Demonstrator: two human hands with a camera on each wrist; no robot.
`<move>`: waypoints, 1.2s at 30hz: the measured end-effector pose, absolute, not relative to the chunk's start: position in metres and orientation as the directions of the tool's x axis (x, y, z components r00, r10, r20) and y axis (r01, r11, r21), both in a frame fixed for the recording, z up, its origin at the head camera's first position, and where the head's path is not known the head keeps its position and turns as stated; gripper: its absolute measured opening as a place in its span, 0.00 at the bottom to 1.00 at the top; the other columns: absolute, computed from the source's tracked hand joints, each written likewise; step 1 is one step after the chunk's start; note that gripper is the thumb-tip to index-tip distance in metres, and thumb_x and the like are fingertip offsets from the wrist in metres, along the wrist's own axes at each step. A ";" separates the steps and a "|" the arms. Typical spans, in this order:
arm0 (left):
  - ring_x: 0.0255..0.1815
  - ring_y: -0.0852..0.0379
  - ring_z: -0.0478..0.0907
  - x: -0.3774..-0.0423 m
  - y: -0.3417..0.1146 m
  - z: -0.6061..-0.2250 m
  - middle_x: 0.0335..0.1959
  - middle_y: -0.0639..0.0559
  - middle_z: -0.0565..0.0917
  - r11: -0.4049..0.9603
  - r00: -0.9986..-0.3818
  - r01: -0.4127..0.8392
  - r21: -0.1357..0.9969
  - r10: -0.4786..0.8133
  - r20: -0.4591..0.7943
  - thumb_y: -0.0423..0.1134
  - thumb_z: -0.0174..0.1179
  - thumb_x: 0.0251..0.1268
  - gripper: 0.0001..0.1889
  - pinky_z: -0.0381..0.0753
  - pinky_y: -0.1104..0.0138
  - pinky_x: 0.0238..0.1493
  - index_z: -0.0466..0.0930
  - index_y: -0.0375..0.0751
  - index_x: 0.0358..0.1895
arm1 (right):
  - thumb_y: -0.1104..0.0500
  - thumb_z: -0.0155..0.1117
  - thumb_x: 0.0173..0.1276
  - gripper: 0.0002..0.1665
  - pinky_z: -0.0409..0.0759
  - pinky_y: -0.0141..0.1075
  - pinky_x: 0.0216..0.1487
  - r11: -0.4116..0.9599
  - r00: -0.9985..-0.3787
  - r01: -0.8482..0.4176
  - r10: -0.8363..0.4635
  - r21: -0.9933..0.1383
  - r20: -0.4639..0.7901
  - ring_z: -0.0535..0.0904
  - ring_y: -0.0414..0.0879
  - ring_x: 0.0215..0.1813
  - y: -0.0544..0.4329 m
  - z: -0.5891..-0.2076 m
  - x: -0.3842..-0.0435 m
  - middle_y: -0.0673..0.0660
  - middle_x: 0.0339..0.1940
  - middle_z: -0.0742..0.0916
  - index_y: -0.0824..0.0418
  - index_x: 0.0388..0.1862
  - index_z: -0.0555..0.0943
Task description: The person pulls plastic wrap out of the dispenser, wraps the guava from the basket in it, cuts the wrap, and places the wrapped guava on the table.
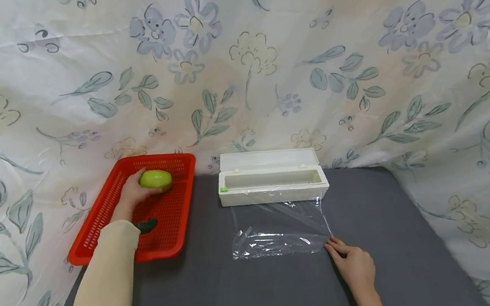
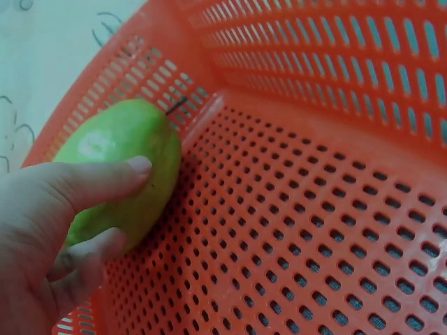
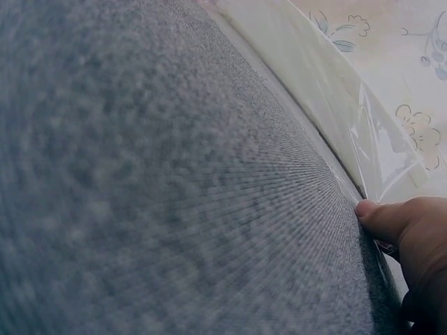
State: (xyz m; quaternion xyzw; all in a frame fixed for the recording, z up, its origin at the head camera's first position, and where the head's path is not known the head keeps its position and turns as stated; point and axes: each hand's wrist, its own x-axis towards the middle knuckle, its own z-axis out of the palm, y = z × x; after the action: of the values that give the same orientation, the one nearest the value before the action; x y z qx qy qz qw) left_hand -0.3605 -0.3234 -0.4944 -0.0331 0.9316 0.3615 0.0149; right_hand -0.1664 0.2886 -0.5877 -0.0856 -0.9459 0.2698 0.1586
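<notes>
The head view centres on a long white box [image 1: 274, 195] with its lid [image 1: 268, 159] raised along the back edge. The box sits on a dark grey tabletop [image 1: 242, 298], in front of a cloth [image 1: 214, 111] patterned with flowers and leaves. A sheet of clear plastic film [image 1: 275, 227] runs from the box's front edge toward the person, its loose end crumpled and shiny. Nearer the person than the box and a little to its right, the right hand [image 1: 355, 265] pinches the film's corner between thumb and fingers. To the left of the box is a red perforated basket [image 1: 159, 255]. The left hand [image 1: 133, 191], below a cream sleeve [image 1: 102, 287], reaches into it and grips a green fruit [image 1: 156, 179].

In the left wrist view, the thumb lies across the fruit in the basket left of the box, with fingers curled underneath. A dark stem [image 2: 177, 106] sticks out. Whether the fruit touches the basket floor cannot be told.

In the right wrist view, the thumb presses the film's edge in front of the box; the other fingers are mostly hidden.
</notes>
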 end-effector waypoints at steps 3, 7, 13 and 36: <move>0.79 0.24 0.56 -0.361 -0.326 -0.498 0.81 0.23 0.56 0.748 -0.997 -0.077 0.659 -0.053 -0.055 0.48 0.75 0.65 0.56 0.57 0.32 0.77 0.46 0.34 0.86 | 0.47 0.79 0.67 0.13 0.83 0.52 0.27 0.843 -0.933 0.078 0.250 -0.533 0.258 0.89 0.67 0.42 0.288 -0.588 -0.166 0.53 0.51 0.92 0.51 0.47 0.95; 0.77 0.26 0.60 -0.362 -0.328 -0.500 0.80 0.25 0.61 0.743 -0.997 -0.082 0.664 -0.058 -0.058 0.47 0.76 0.63 0.55 0.60 0.32 0.75 0.50 0.35 0.85 | 0.46 0.79 0.66 0.14 0.82 0.51 0.26 0.843 -0.930 0.090 0.262 -0.530 0.260 0.89 0.67 0.41 0.287 -0.587 -0.166 0.53 0.51 0.93 0.51 0.46 0.95; 0.74 0.27 0.63 -0.365 -0.334 -0.502 0.78 0.26 0.63 0.722 -0.996 -0.081 0.687 -0.034 -0.082 0.45 0.78 0.60 0.55 0.62 0.33 0.74 0.52 0.36 0.84 | 0.47 0.80 0.66 0.14 0.80 0.49 0.24 0.840 -0.928 0.108 0.277 -0.532 0.248 0.89 0.68 0.40 0.283 -0.587 -0.167 0.53 0.51 0.93 0.50 0.46 0.95; 0.67 0.33 0.68 -0.364 -0.326 -0.498 0.71 0.31 0.72 0.762 -0.997 -0.053 0.645 -0.003 -0.079 0.55 0.79 0.58 0.51 0.66 0.35 0.70 0.62 0.39 0.80 | 0.47 0.80 0.65 0.13 0.82 0.53 0.26 0.841 -0.919 0.106 0.287 -0.531 0.271 0.89 0.68 0.39 0.283 -0.589 -0.168 0.53 0.49 0.93 0.51 0.45 0.95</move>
State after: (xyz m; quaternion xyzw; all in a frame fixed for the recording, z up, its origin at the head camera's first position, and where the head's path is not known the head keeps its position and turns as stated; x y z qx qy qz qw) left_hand -0.3643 -0.3259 -0.4977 -0.0150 0.9379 0.3446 0.0364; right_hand -0.1680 0.2829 -0.5885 -0.1040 -0.9438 0.2621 0.1727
